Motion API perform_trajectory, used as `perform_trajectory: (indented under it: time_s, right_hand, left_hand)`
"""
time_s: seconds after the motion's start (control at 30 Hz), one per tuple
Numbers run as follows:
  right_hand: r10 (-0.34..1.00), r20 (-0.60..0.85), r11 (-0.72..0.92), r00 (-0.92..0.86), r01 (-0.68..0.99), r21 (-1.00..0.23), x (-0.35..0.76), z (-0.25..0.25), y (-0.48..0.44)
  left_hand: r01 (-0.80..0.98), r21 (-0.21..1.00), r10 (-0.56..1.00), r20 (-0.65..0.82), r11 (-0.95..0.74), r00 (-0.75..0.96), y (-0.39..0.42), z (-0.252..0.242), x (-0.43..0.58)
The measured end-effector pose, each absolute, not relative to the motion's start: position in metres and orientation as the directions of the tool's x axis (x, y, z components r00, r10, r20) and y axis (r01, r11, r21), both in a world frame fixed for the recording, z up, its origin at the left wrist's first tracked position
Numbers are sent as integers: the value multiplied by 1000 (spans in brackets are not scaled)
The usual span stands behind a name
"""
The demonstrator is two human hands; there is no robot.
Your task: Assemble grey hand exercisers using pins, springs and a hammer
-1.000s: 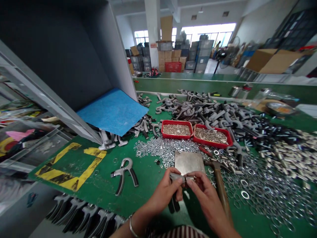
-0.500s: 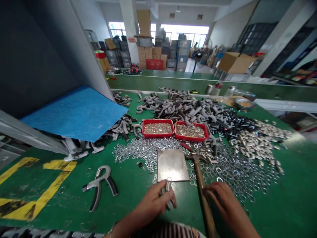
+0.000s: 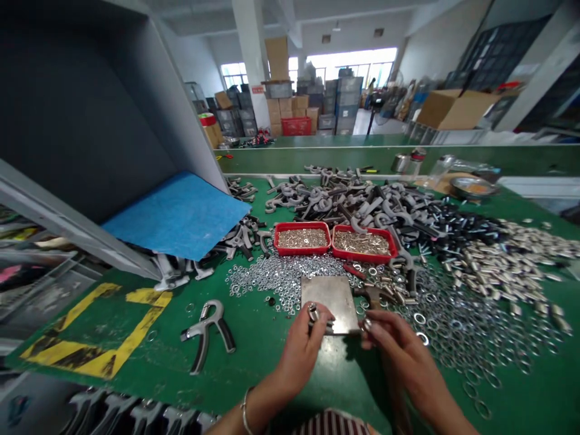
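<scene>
My left hand (image 3: 299, 356) is shut on a small grip part with a metal coil spring (image 3: 313, 314) at its top, held over the near edge of a steel plate (image 3: 324, 305). My right hand (image 3: 399, 356) pinches a small silver metal piece (image 3: 366, 325) just right of that plate. A hammer head (image 3: 370, 296) lies beyond my right hand, with the handle mostly hidden beneath the hand. An assembled grey hand grip exerciser (image 3: 207, 333) lies on the green bench to the left of my hands.
Two red trays (image 3: 301, 237) of small metal parts sit beyond the plate, among scattered nuts and washers (image 3: 281, 278). Grey grip handles (image 3: 353, 202) are heaped behind them, silver cylinders (image 3: 507, 260) lie right, and a blue mat (image 3: 176, 215) leans left against a grey panel.
My right hand has let go of the hammer handle and now pinches a small metal piece. My left hand has risen to the plate's near edge, and the view has shifted slightly.
</scene>
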State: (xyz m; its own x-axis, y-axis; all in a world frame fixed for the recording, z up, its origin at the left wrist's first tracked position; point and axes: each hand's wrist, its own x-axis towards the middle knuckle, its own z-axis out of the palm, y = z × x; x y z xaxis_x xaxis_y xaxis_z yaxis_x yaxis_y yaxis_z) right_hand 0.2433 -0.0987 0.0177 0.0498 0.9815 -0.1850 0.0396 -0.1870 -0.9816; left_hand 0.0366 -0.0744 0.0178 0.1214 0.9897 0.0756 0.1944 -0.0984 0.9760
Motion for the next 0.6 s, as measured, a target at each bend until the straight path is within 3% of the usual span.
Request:
perform_trajectory:
  time_s: [0.07, 0.13, 0.23, 0.33, 0.43, 0.5, 0.6]
  right_hand:
    - [959, -268, -283, -97, -214, -935, 210, 23, -93]
    - [925, -311, -373, -219, -363, -854, 189, 21, -88]
    - [887, -353, -459, -299, -467, -756, 178, 15, -86]
    - [883, -352, -466, -310, -482, -742, 180, 13, -88]
    - [933, -292, -347, -209, -319, -882, 184, 13, -91]
    - [985, -139, -145, -100, -60, -988, 189, 10, -94]
    - [970, 210, 239, -121, 326, -915, 195, 3, -98]
  left_hand:
    - [197, 972, 987, 104, -126, 119, -76, 22, 41]
    - [227, 967, 990, 93, -116, 110, -77, 23, 41]
    - [271, 956, 990, 83, -111, 113, -79, 19, 38]
    - [291, 953, 994, 54, -81, 99, -79, 15, 39]
    - [287, 958, 999, -25, 12, 43, -78, 15, 43]
    - [246, 967, 996, -75, 61, 47, -77, 20, 44]
    - [164, 983, 985, -106, 82, 140, -75, 27, 41]
